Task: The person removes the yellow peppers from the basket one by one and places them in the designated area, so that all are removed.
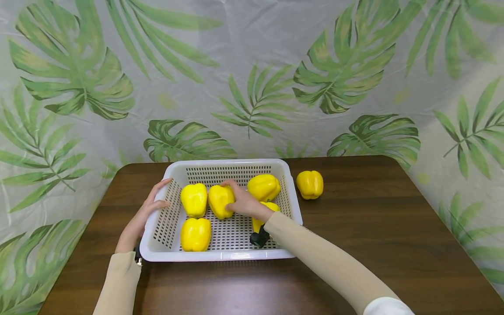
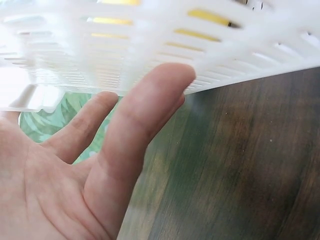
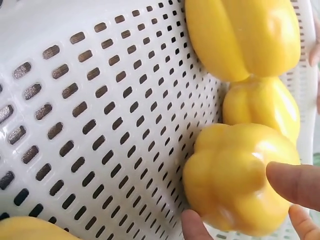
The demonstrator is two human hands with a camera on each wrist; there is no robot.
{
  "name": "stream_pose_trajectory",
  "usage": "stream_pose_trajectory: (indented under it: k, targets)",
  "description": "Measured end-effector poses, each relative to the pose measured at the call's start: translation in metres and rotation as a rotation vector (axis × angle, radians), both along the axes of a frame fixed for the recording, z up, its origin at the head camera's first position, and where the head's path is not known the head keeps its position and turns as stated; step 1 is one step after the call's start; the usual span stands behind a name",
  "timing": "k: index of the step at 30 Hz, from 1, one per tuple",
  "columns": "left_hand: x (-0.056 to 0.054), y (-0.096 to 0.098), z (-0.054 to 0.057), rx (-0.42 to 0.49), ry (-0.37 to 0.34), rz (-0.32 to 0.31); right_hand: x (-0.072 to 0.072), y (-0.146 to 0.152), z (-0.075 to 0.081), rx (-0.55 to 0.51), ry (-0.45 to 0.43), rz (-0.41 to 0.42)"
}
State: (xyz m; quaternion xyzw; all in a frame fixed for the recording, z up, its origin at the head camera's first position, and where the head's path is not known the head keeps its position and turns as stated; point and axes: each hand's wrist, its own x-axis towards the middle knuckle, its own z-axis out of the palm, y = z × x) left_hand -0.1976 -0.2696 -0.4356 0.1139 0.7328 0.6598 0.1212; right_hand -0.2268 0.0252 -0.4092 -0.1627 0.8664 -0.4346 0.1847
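Inside a white perforated plastic basket (image 1: 220, 256) lie several yellow bell peppers. My right hand (image 1: 246, 202) reaches in and grips the middle bell pepper (image 1: 219, 204). In the right wrist view, fingertips rest on both sides of that bell pepper (image 3: 230, 185). Left of it lies another bell pepper (image 1: 194, 199), with one more bell pepper (image 1: 195, 235) nearer the front. My left hand (image 1: 147, 214) touches the basket's left side, thumb and fingers straight and spread. The left wrist view shows that hand (image 2: 65, 175) against the slotted wall (image 2: 150, 55).
A single bell pepper (image 1: 309, 184) stands on the dark wooden table (image 1: 374, 218), right of the basket. At the basket's right end, one bell pepper (image 1: 264, 187) is in plain view; another is partly hidden by my right arm. A leaf-patterned cloth (image 1: 256, 87) hangs behind.
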Motion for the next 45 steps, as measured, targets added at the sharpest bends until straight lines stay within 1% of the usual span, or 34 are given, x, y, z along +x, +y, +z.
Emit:
stream_pose_trajectory:
  k: [6, 13, 21, 27, 34, 39, 45]
  targets:
    - [0.001, -0.0001, 0.0009, -0.003, -0.009, 0.003, 0.0009, -0.0011, -0.0011, 0.007, -0.017, 0.001]
    - [-0.0007, 0.0002, -0.0003, 0.027, 0.019, -0.013, 0.0019, -0.003, -0.0023, 0.006, -0.073, 0.023]
    - [0.0002, -0.0006, -0.0003, 0.031, 0.011, -0.013, 0.0032, -0.0047, -0.003, -0.017, -0.075, 0.041]
    - [0.0013, -0.0024, -0.0004, 0.001, -0.002, -0.002, 0.0017, -0.0038, -0.0034, -0.075, -0.113, 0.071]
    - [0.0017, -0.0021, -0.0002, -0.002, -0.002, -0.001, 0.0, -0.0022, -0.004, -0.128, -0.163, 0.081]
    - [0.0013, -0.0012, 0.0001, -0.009, -0.008, 0.003, 0.0002, -0.0011, -0.0027, -0.173, -0.209, 0.067]
    - [-0.0008, -0.0002, 0.0008, 0.005, -0.015, -0.01, -0.0011, 0.0028, 0.0025, -0.211, -0.195, 0.034]
